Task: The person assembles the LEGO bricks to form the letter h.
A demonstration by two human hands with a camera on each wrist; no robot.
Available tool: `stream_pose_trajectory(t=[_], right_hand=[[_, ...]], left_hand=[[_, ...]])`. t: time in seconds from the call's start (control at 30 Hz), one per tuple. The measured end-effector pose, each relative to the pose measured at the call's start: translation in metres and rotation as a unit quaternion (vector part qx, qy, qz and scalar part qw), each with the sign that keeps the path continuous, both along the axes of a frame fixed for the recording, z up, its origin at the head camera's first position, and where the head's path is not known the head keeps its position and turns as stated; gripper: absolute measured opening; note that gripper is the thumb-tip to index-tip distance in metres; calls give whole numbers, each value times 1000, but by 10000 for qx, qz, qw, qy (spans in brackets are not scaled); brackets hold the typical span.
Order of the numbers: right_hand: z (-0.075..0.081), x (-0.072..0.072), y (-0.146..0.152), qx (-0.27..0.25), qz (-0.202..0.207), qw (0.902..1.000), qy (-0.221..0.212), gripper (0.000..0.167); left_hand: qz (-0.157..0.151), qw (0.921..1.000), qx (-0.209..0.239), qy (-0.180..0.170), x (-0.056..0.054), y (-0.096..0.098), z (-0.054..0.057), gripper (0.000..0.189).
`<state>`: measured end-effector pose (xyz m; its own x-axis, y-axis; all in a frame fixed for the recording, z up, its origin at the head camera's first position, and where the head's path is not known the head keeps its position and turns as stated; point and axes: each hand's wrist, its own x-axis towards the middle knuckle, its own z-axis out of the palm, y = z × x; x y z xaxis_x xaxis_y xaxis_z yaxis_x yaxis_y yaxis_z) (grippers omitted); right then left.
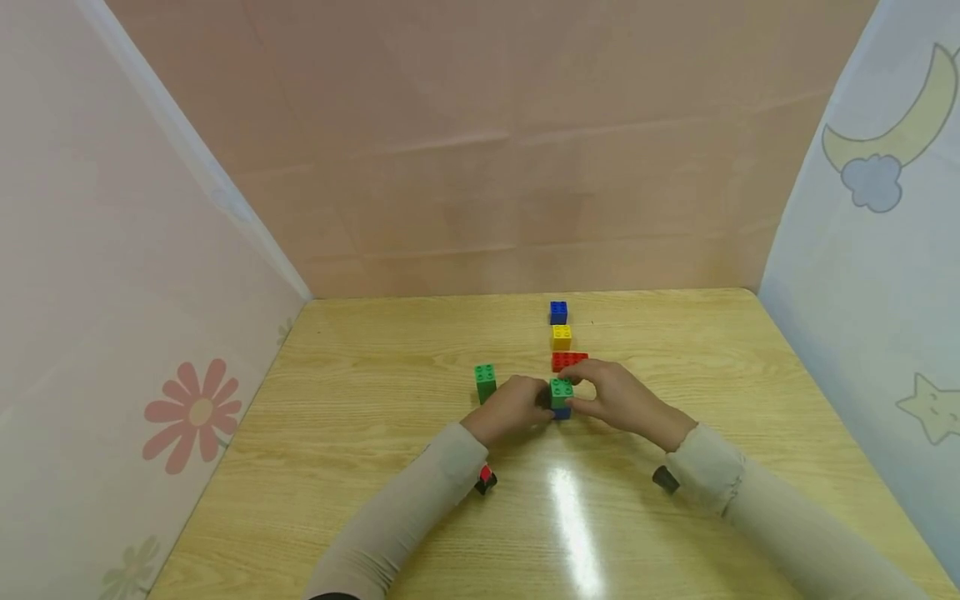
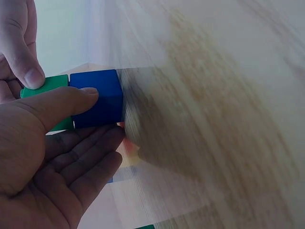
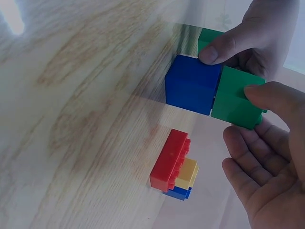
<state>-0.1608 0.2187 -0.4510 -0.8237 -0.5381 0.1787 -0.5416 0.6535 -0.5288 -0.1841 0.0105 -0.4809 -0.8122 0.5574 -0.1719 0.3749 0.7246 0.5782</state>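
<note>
A green brick [image 1: 561, 394] sits on top of a blue brick [image 1: 561, 413] in front of the person, and the two stand as a small upright stack on the table. My left hand [image 1: 513, 408] holds the lower blue brick [image 2: 107, 107], its thumb lying on one side and fingers on the other. From the other side my right hand [image 1: 615, 398] pinches the upper green brick [image 3: 236, 102] between thumb and fingers. A thin seam shows between the two bricks in both wrist views.
Beyond the hands, a red brick [image 1: 570, 361], a yellow brick [image 1: 562, 337] and another blue brick [image 1: 558, 312] form a line. A tall green block [image 1: 485, 382] stands left. Small dark objects lie beside the left sleeve [image 1: 486, 480] and right sleeve [image 1: 665, 479]. Walls enclose the table [image 1: 375, 350].
</note>
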Motion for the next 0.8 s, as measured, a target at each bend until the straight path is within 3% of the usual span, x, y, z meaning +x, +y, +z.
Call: stream_pose_trajectory(t=[0.8], right_hand=[[2,-1,2,-191,98,9996,-163,36]], left_hand=[[95,9995,305,41,-1,-6,-9,32]])
